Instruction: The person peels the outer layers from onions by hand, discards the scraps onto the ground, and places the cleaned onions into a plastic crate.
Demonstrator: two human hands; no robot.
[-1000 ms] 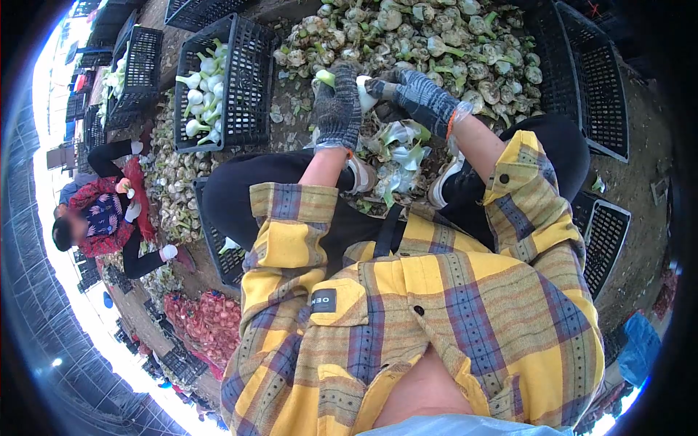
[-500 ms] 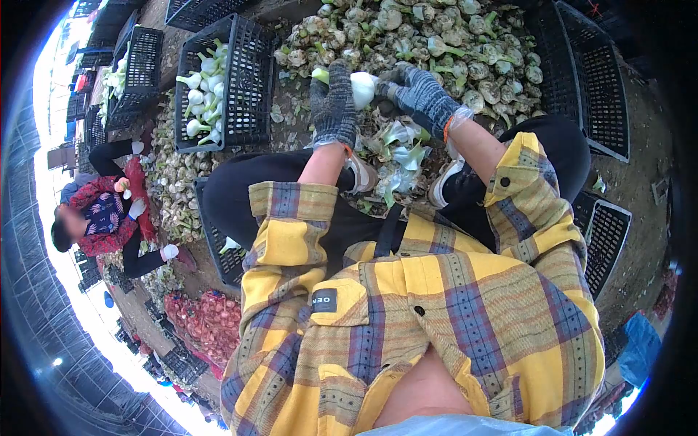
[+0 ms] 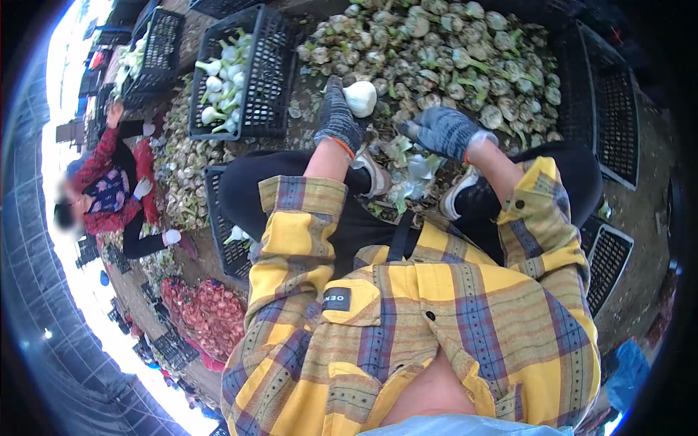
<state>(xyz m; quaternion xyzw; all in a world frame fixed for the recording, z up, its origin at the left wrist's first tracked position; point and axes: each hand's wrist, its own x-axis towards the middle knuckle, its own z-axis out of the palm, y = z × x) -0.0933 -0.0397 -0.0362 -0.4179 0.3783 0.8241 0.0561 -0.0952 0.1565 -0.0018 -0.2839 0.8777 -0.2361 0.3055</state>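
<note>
A white, peeled garlic bulb (image 3: pixel 360 99) is in my left hand (image 3: pixel 339 120), which wears a grey knitted glove and has its fingers wrapped round the bulb. My right hand (image 3: pixel 442 132), in a similar glove, is apart from the bulb, above the stripped garlic skins (image 3: pixel 420 171) between my shoes. Its fingers are curled together, and whatever they may hold is hidden. Beyond both hands lies a large heap of unpeeled garlic (image 3: pixel 436 62) with roots and stubs of stem. To the left, a black plastic crate (image 3: pixel 267 87) contains several clean white bulbs with green stems.
Another black crate (image 3: pixel 611 109) stands at the right, with a smaller one (image 3: pixel 609 265) beside my knee. At the left, a person (image 3: pixel 109 185) in a red patterned top sits by more garlic (image 3: pixel 190 178). Red net sacks (image 3: pixel 207 312) lie lower left.
My right hand has drawn away from the bulb, down and to the right. My left hand still holds the bulb, now turned. The person at the left has raised an arm. The view has shifted slightly.
</note>
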